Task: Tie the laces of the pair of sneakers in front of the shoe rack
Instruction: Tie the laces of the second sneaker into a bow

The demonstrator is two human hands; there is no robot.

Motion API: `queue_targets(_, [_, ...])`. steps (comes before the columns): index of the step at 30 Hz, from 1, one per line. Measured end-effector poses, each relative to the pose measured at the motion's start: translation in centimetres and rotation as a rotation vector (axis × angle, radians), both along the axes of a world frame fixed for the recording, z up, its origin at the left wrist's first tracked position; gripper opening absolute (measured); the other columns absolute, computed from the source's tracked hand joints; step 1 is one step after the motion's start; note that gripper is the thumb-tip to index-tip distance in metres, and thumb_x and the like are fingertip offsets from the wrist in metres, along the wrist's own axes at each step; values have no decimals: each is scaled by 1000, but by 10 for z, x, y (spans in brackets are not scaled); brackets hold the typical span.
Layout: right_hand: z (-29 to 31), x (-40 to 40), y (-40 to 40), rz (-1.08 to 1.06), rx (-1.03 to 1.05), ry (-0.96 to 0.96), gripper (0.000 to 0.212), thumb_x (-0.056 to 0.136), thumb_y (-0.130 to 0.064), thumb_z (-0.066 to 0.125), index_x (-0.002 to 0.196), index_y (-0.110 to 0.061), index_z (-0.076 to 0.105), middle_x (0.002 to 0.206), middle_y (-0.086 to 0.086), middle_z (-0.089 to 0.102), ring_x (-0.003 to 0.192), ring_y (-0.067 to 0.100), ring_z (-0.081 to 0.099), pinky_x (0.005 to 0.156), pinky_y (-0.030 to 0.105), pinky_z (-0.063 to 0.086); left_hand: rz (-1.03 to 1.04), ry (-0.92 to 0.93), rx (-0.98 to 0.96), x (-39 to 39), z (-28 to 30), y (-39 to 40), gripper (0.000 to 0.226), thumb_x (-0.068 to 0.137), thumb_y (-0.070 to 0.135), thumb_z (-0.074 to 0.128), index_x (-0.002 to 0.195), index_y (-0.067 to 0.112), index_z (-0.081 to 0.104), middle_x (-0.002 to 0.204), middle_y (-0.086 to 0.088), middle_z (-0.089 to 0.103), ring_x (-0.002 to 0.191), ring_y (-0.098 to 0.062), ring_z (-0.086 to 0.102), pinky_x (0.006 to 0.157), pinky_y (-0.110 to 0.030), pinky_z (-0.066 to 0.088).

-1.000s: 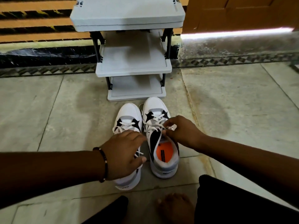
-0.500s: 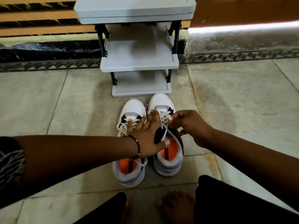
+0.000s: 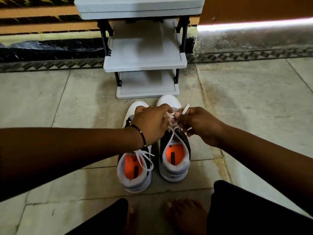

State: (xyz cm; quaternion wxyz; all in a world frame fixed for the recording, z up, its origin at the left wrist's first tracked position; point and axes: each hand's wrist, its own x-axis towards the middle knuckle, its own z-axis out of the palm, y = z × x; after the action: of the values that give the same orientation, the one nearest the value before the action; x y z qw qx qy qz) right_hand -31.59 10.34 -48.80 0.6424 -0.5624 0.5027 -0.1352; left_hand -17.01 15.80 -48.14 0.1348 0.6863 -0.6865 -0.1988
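Left hand and right hand pinched closed on right sneaker's laces, left sneaker untied.

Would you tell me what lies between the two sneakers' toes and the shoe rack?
Head view: only bare floor separates the shoe rack from the sneakers.

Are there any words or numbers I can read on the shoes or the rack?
None can be read.
Right sneaker heel: dark lettering, too blurred to read.
Left sneaker heel: dark lettering, too blurred.
Both orange insoles: a black mark on each, too small to read.
Right sneaker's tongue: a small label, too small.
Shoe rack: no writing shows.
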Motion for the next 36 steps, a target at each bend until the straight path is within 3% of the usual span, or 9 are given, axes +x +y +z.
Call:
queue_targets(3, [3,-2,-2,-17,-33,28,28,90,-20,57,98,5,64,66,4,61,55,12,50,49,21,38,57,307,115,3,2,-2,18,91,18,47,105,16,59,82,-1,71,81,-11,63,84,-30,48])
queue_targets(6, [5,-2,-4,-49,-57,38,27,91,-23,55,93,2,64,68,5,63,57,13,48,54,24,35,32,687,414,0,8,-2,20,92,8,45,110,16,50,75,-2,68,63,4,64,60,-7,46])
queue_targets(8, [8,-2,-4,-35,-69,43,28,90,-22,56,93,5,65,70,5,63,60,13,48,56,25,35,-2,746,506,-2,5,-3,17,91,3,46,102,16,49,74,-2,70,55,6,64,50,-4,43])
queue_targets(11, [12,-1,-4,9,-114,61,24,87,-14,58,95,8,66,72,7,63,64,14,48,54,22,36,12,685,493,-3,-1,-8,12,87,4,54,87,16,56,67,-1,74,60,1,66,55,-12,49])
queue_targets(14, [14,0,-5,28,-157,57,21,85,-8,58,95,9,66,74,5,64,61,9,48,45,9,38,130,638,431,-2,-2,-14,5,83,11,62,86,7,61,76,-10,73,79,-26,71,75,-34,56])
queue_targets(20, [15,-3,-3,24,-235,37,22,88,-14,58,89,4,69,76,10,64,53,0,46,44,4,35,202,391,343,-15,-4,-8,22,90,35,50,79,16,55,83,-12,69,83,-31,68,71,-36,54])
queue_targets(23, [16,-5,-1,38,-248,-3,21,91,-16,54,89,-3,71,70,1,67,50,-5,50,45,4,36,189,266,191,-17,-4,-7,24,91,23,43,85,12,63,97,-20,65,93,-34,58,72,-29,41])
queue_targets(32, [20,-2,2,6,-247,-66,21,88,-11,57,92,8,66,77,11,66,50,-4,53,45,5,37,497,981,444,-16,7,4,18,87,15,48,72,22,56,78,3,56,81,-12,53,65,-28,41])
queue_targets(36, [19,-2,3,10,-251,-29,25,88,-13,58,91,11,65,77,15,61,54,3,49,45,6,37,540,1064,376,-5,7,5,12,89,24,51,79,22,58,73,5,57,74,-10,55,65,-27,40])
